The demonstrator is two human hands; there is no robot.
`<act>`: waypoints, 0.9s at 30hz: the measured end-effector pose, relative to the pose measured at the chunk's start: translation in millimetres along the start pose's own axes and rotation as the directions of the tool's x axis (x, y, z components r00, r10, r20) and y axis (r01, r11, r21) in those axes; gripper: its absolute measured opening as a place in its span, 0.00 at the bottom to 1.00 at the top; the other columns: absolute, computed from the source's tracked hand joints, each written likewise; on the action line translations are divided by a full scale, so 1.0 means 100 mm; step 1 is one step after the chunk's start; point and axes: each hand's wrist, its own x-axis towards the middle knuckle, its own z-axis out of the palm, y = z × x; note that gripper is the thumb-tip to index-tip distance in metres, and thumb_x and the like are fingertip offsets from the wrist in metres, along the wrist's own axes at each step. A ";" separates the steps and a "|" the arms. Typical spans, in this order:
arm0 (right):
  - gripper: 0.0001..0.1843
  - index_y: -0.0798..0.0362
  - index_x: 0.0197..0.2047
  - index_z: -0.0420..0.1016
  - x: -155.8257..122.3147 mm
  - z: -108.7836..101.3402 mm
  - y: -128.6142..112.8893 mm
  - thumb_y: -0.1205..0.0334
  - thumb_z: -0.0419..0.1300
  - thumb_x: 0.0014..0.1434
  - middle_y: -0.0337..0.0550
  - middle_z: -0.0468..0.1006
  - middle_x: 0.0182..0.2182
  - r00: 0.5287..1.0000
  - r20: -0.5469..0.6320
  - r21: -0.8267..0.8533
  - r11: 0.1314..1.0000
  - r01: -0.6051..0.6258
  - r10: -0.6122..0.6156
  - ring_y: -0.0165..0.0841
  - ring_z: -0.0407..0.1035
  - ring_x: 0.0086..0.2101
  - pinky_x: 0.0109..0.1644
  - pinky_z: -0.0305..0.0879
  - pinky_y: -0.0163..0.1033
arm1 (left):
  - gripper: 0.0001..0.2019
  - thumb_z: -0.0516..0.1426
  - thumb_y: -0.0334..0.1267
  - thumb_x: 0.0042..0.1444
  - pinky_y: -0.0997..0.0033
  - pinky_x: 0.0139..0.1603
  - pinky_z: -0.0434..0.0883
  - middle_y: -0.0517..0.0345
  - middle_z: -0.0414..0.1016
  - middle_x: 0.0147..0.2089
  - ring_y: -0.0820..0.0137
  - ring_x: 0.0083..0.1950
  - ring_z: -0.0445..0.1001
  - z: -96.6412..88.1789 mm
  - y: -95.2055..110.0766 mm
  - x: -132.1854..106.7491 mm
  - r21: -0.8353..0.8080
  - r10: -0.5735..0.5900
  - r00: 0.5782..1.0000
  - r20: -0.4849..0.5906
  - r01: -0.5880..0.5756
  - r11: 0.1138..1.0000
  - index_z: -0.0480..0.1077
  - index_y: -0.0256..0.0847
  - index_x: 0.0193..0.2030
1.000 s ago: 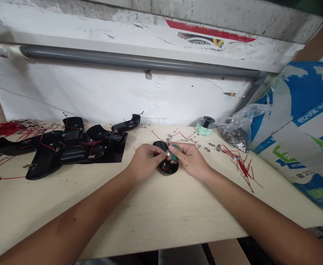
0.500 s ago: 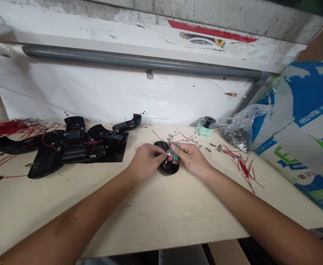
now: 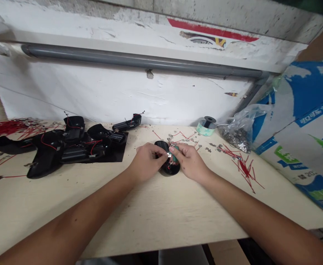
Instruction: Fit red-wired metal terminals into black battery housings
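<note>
A black plastic housing (image 3: 171, 169) with a bit of red wire in it lies on the table under both hands. The fingertips of my left hand (image 3: 147, 159) are pinched on a small shiny metal piece (image 3: 169, 155) above this housing. My right hand (image 3: 191, 159) is closed around a small green object (image 3: 176, 154), its thumb on top; the fingers hide most of it, and its kind cannot be made out. The metal piece and the green object are close together, and whether they touch is unclear.
Several black housings (image 3: 47, 156) with red wires lie at left, some on a black sheet (image 3: 120, 152). Red wires (image 3: 245, 169) and metal bits are scattered at right. Behind stand a tape roll (image 3: 205, 127), a bag of metal parts (image 3: 237, 134) and a blue-white carton (image 3: 302, 129).
My right hand has shifted slightly, and its thumb sits a little lower on the green object. My left hand stays nearly in place, still pinching the metal piece.
</note>
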 end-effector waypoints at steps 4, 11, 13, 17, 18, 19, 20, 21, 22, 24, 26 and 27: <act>0.25 0.54 0.23 0.67 -0.02 0.06 -0.01 0.45 0.56 0.65 0.39 0.68 0.21 0.999 -0.046 0.005 1.000 0.008 -0.007 0.30 0.61 0.24 0.29 0.58 0.36 | 0.11 0.56 0.35 0.57 0.65 0.43 0.69 0.59 0.80 0.30 0.67 0.35 0.75 -0.01 0.02 0.00 0.033 0.032 0.999 0.024 -0.033 0.999 0.81 0.45 0.30; 0.22 0.53 0.24 0.65 -0.05 0.12 0.01 0.50 0.56 0.66 0.38 0.66 0.20 0.993 -0.120 -0.060 0.998 0.009 -0.017 0.30 0.58 0.22 0.27 0.54 0.36 | 0.09 0.58 0.35 0.56 0.65 0.44 0.67 0.59 0.80 0.33 0.65 0.41 0.73 0.02 0.02 -0.01 0.057 0.023 1.000 -0.009 -0.023 0.998 0.81 0.46 0.30; 0.21 0.53 0.24 0.63 -0.05 0.12 0.01 0.52 0.55 0.66 0.38 0.66 0.20 0.991 -0.123 -0.087 0.996 0.035 -0.046 0.30 0.58 0.23 0.26 0.53 0.36 | 0.08 0.59 0.36 0.56 0.65 0.44 0.67 0.60 0.80 0.32 0.65 0.41 0.73 0.02 0.02 -0.01 0.052 0.016 1.000 -0.008 -0.016 0.999 0.81 0.46 0.31; 0.20 0.53 0.25 0.62 -0.05 0.12 -0.01 0.53 0.56 0.66 0.37 0.65 0.21 0.987 -0.139 -0.098 0.993 0.067 -0.080 0.29 0.58 0.23 0.27 0.53 0.35 | 0.08 0.59 0.36 0.56 0.64 0.46 0.66 0.60 0.80 0.32 0.66 0.40 0.73 0.03 0.03 0.00 0.038 0.006 1.000 -0.016 -0.005 0.999 0.80 0.45 0.30; 0.20 0.53 0.25 0.63 -0.04 0.12 -0.01 0.53 0.56 0.66 0.37 0.65 0.21 0.986 -0.148 -0.081 0.994 0.069 -0.081 0.29 0.59 0.24 0.27 0.54 0.35 | 0.08 0.59 0.37 0.56 0.64 0.46 0.66 0.60 0.79 0.32 0.66 0.39 0.73 0.03 0.03 0.00 0.027 0.011 1.000 -0.014 -0.011 1.000 0.80 0.45 0.30; 0.20 0.53 0.25 0.63 -0.04 0.12 -0.02 0.53 0.56 0.66 0.37 0.66 0.21 0.985 -0.156 -0.054 0.996 0.071 -0.079 0.29 0.59 0.24 0.28 0.56 0.35 | 0.09 0.58 0.37 0.57 0.64 0.47 0.66 0.59 0.79 0.32 0.66 0.39 0.73 0.03 0.02 0.00 0.003 0.015 1.000 -0.006 -0.015 1.000 0.80 0.44 0.30; 0.20 0.54 0.25 0.64 -0.04 0.12 -0.02 0.53 0.57 0.66 0.38 0.67 0.21 0.984 -0.164 -0.022 0.997 0.072 -0.075 0.30 0.60 0.24 0.29 0.57 0.35 | 0.09 0.58 0.38 0.58 0.65 0.47 0.67 0.58 0.79 0.32 0.67 0.38 0.74 0.03 0.01 0.00 -0.033 0.014 1.000 -0.005 -0.014 0.999 0.79 0.42 0.31; 0.20 0.54 0.25 0.65 -0.03 0.12 -0.03 0.52 0.57 0.66 0.38 0.68 0.21 0.983 -0.173 0.010 0.997 0.070 -0.068 0.30 0.61 0.24 0.29 0.58 0.35 | 0.09 0.58 0.39 0.58 0.65 0.46 0.67 0.57 0.79 0.34 0.67 0.39 0.74 0.03 0.00 0.00 -0.075 0.005 1.000 -0.021 -0.006 0.997 0.79 0.41 0.33; 0.21 0.54 0.25 0.66 -0.03 0.12 -0.05 0.52 0.57 0.66 0.38 0.68 0.21 0.981 -0.184 0.039 0.997 0.066 -0.058 0.30 0.62 0.24 0.29 0.58 0.35 | 0.08 0.59 0.41 0.58 0.65 0.47 0.68 0.56 0.79 0.36 0.66 0.40 0.75 0.04 -0.01 0.00 -0.111 -0.013 0.998 -0.055 0.007 0.994 0.78 0.40 0.36; 0.21 0.54 0.25 0.67 -0.02 0.12 -0.08 0.51 0.58 0.65 0.39 0.69 0.21 0.977 -0.210 0.088 0.994 0.058 -0.039 0.29 0.62 0.23 0.29 0.59 0.35 | 0.13 0.63 0.43 0.54 0.64 0.49 0.68 0.53 0.78 0.42 0.65 0.46 0.74 0.06 -0.04 0.00 -0.156 -0.072 0.982 -0.174 0.044 0.987 0.74 0.39 0.44; 0.21 0.55 0.25 0.68 -0.02 0.11 -0.11 0.50 0.58 0.65 0.39 0.70 0.21 0.970 -0.239 0.121 0.991 0.064 -0.033 0.30 0.63 0.23 0.29 0.61 0.35 | 0.22 0.66 0.42 0.49 0.63 0.51 0.68 0.52 0.75 0.46 0.64 0.49 0.73 0.08 -0.05 0.01 -0.183 -0.144 0.950 -0.276 0.095 0.978 0.70 0.39 0.50; 0.21 0.55 0.25 0.69 -0.02 0.11 -0.12 0.50 0.58 0.65 0.40 0.71 0.22 0.968 -0.248 0.130 0.989 0.072 -0.038 0.30 0.64 0.23 0.29 0.62 0.35 | 0.23 0.67 0.42 0.48 0.63 0.51 0.68 0.51 0.75 0.46 0.64 0.49 0.73 0.09 -0.05 0.02 -0.213 -0.172 0.945 -0.278 0.114 0.970 0.69 0.38 0.49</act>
